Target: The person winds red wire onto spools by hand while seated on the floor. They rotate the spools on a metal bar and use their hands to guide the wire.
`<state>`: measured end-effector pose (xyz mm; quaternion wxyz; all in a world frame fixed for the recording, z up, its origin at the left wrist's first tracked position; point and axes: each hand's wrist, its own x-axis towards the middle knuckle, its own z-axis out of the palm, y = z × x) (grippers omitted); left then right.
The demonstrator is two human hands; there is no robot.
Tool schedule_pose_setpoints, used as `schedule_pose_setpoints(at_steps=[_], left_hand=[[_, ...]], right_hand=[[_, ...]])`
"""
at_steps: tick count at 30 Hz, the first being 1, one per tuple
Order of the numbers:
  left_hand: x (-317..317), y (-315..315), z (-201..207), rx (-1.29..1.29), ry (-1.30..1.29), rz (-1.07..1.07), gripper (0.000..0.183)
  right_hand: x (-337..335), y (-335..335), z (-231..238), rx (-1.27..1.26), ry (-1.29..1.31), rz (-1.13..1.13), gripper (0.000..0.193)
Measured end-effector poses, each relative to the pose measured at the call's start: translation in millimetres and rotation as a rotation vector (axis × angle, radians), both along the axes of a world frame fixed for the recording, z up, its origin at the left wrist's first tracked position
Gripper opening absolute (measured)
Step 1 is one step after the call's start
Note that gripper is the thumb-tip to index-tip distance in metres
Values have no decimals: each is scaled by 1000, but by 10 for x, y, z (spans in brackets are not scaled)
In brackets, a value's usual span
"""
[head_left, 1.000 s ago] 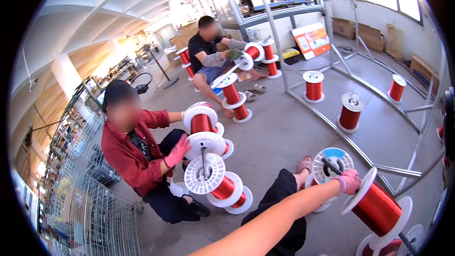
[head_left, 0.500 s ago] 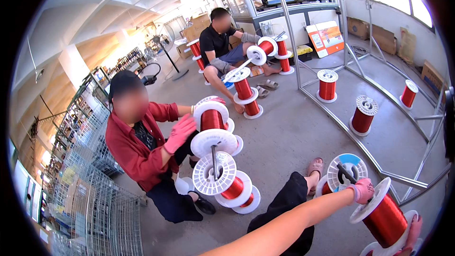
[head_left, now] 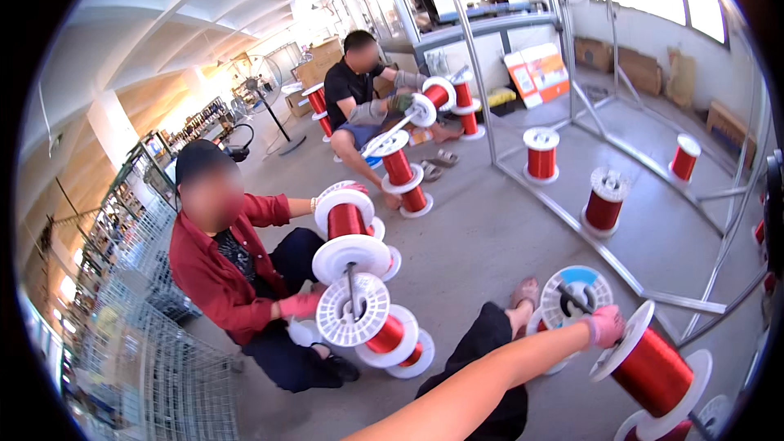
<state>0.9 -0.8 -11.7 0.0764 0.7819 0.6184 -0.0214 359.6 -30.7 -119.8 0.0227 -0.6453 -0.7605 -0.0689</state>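
1. While your pink-gloved left hand is up against the upper flange of the tilted red spool, its fingers are wrapped around the dark rod running through it.
2. Your right hand is outside the view, so what its fingers are doing can't be told.
3. On that tilted red spool, both white flanges show, and the rod comes out past the lower one too.
4. Just left of the tilted red spool stands a blue-labelled spool — the rod's near end passes over its hub, but contact is unclear.
5. Under the tilted red spool, another red spool is partly hidden.
6. Beyond the tilted red spool runs a metal frame, with three upright spools behind its nearest rail.
7. Well left of the tilted red spool, a co-worker in a red shirt sits beside white-flanged spools; farther off, a person in black handles another.
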Motion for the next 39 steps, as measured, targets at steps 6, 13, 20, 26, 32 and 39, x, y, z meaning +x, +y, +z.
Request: schedule_pose_setpoints(at_steps=[6, 13, 20, 26, 32, 39], left_hand=[[-31, -6, 65, -5, 95, 2, 21], [-50, 3, -18, 16, 58, 24, 23], [-105, -4, -27, 54, 140, -77, 21], [-53, 25, 60, 20, 163, -99, 20], [-59, 17, 57, 77, 84, -75, 24], [-58, 6, 70, 100, 148, -127, 22]], right_hand=[[877, -115, -1347, 21, 11, -94, 55], [1051, -231, -1297, -97, 30, -149, 71], [899, -603, 104, 131, 558, -166, 37], [342, 216, 988, 187, 1605, -186, 36], [-318, 982, 1995, -87, 1153, -133, 46], [-729, 1344, 2026, -400, 536, -260, 52]])
